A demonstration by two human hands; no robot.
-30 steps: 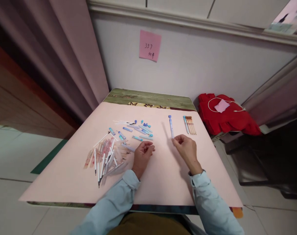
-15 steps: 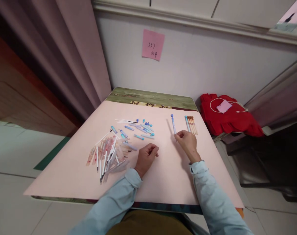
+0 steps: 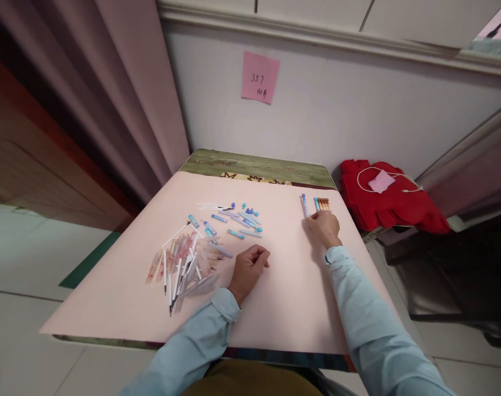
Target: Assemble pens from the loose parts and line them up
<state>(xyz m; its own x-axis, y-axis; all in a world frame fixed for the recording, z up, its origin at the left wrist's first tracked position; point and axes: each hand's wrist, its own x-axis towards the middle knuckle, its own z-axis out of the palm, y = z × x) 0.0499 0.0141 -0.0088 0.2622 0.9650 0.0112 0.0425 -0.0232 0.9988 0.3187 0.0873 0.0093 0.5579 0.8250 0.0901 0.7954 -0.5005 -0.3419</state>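
Pinched between thumb and fingers of my right hand (image 3: 326, 229) is a blue-purple pen (image 3: 305, 204), its darker cap end pointing away from me. Just right of it lies a row of pens: one light-blue pen (image 3: 317, 203) beside several brown-topped pens (image 3: 325, 204), their near ends hidden by my hand. My left hand (image 3: 247, 270) rests on the pink sheet with curled fingers, and nothing shows in it. Beyond it are scattered blue pen barrels (image 3: 236, 234) and small blue caps (image 3: 250, 211). Left of it is a pile of clear and pinkish barrels (image 3: 178, 247) with white refills (image 3: 170, 291).
A pink sheet (image 3: 291, 308) covers the table. Several white refills (image 3: 211, 207) lie at the back. Red cloth (image 3: 357, 212) with a white cable (image 3: 359, 175) and a pink note (image 3: 381, 181) sits off the right edge. The wall bears another pink note (image 3: 259, 77).
My right hand has carried the blue-purple pen right and slightly away from me, close to the row of pens. My left hand stays nearly in place.
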